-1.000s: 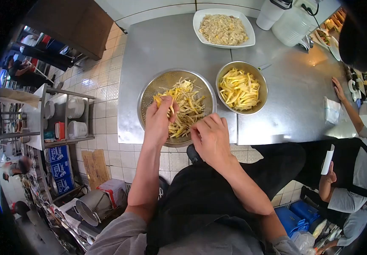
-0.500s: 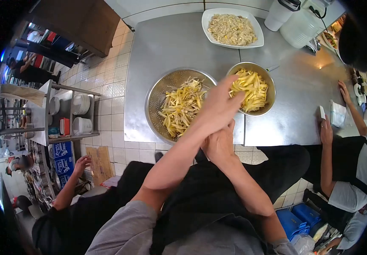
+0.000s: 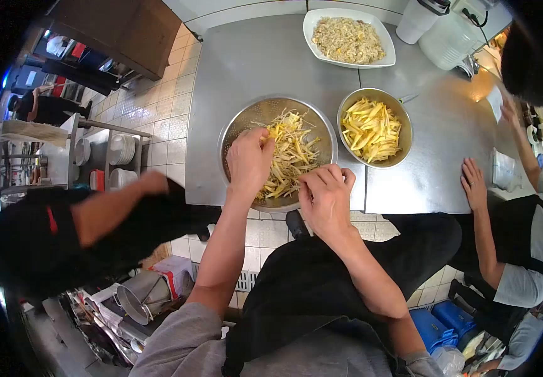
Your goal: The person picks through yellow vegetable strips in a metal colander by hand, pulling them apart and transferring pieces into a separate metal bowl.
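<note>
A perforated metal colander [image 3: 230,129] holds a heap of yellow and pale strips with thin roots [image 3: 293,147]. My left hand [image 3: 250,160] is over its left side, fingers bent down at the edge of the heap, fingertips partly hidden. At the lower right rim is my right hand [image 3: 329,196], its fingers curled together beside the heap; anything between them is too small to name. Right of the colander stands a metal bowl [image 3: 405,141] full of smoother yellow pieces [image 3: 372,129].
A white dish [image 3: 392,58] of chopped food stands at the back, beside a white tumbler [image 3: 417,22] and a clear container [image 3: 444,44]. A co-worker's hand [image 3: 474,182] rests on the metal table's [image 3: 422,195] right part. Another person [image 3: 51,232] is at the left.
My left hand has moved from the bowl, across my right hand, to the colander's left side. My right hand has risen to the rim. The person at the left has moved closer.
</note>
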### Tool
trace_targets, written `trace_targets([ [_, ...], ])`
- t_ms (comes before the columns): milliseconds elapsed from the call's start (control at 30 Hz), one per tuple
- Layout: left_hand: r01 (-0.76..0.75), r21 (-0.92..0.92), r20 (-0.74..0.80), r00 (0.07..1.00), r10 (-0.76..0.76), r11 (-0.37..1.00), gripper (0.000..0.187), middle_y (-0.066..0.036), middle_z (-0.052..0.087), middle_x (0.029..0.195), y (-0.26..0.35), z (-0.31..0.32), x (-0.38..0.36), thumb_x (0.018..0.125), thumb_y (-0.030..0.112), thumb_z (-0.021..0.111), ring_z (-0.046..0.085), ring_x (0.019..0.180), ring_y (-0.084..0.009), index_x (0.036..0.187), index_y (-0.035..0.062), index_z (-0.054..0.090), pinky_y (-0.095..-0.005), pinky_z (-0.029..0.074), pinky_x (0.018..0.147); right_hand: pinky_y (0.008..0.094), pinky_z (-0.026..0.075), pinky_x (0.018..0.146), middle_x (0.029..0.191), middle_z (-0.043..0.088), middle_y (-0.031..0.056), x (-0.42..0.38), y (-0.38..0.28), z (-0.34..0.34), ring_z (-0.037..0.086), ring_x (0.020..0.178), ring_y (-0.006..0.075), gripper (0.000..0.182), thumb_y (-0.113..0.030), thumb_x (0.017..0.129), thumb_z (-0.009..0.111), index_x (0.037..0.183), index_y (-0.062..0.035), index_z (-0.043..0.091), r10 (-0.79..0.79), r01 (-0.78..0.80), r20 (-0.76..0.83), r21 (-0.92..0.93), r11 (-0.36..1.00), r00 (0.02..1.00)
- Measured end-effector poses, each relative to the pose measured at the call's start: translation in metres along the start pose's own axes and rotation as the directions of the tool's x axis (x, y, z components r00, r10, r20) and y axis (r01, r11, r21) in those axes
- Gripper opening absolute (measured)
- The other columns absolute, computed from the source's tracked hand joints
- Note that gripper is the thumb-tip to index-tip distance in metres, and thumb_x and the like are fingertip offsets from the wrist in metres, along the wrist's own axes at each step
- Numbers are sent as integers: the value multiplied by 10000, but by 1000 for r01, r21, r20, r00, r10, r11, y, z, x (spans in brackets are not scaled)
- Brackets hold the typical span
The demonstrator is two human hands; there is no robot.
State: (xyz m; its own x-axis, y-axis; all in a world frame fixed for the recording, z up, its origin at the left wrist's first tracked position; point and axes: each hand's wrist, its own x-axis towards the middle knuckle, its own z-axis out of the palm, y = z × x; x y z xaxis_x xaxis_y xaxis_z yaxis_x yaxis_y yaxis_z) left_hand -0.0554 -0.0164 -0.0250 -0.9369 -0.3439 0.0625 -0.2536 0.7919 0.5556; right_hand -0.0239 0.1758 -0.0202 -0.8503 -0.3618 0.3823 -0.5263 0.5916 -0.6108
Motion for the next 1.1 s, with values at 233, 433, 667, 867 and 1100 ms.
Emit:
trace_targets([
  [233, -9, -317, -129, 991, -34, 948, 251, -125, 757, 833, 12, -24, -11, 917, 103, 748, 685, 695, -168, 1124, -37, 732, -322, 540, 678, 448, 391, 891, 863, 671, 50, 29, -10, -10, 612, 926, 276, 131, -41, 801, 754, 922, -74, 715, -36, 43, -84, 79, 996, 996],
  [433, -26, -372, -43, 999, 11, 928, 302, -68, 741, 817, 32, -41, -32, 920, 47, 742, 609, 715, -49, 1205, -51, 719, -240, 509, 656, 423, 475, 812, 868, 673, 85, 64, -14, -7, 617, 897, 312, 213, -37, 825, 742, 1038, -40, 748, -31, 63, -155, 209, 976, 987],
  [667, 25, -579, 48, 999, 4, 815, 348, -119, 752, 829, 27, -25, -45, 912, 38, 738, 666, 695, -120, 1248, -38, 694, -288, 542, 659, 407, 502, 773, 917, 708, 87, 58, -7, -4, 629, 876, 294, 205, -29, 820, 759, 1024, -34, 779, -127, 146, -131, 149, 978, 983],
  [867, 133, -674, 127, 990, -64, 726, 369, -95, 744, 806, 29, -23, -51, 909, 14, 722, 642, 721, -72, 1269, -57, 677, -271, 540, 680, 386, 468, 774, 915, 718, 45, 53, -9, -9, 631, 889, 252, 193, -48, 781, 797, 973, -70, 795, -211, 207, -162, -41, 977, 964],
  [1100, 87, -624, 92, 995, -37, 777, 127, -201, 725, 1243, 24, -26, -54, 853, 33, 720, 684, 764, -119, 831, -92, 727, -299, 544, 696, 424, 459, 803, 907, 704, 61, 58, -8, -5, 625, 909, 290, 253, -54, 760, 779, 1009, -99, 778, -237, 237, 3, 27, 971, 972],
])
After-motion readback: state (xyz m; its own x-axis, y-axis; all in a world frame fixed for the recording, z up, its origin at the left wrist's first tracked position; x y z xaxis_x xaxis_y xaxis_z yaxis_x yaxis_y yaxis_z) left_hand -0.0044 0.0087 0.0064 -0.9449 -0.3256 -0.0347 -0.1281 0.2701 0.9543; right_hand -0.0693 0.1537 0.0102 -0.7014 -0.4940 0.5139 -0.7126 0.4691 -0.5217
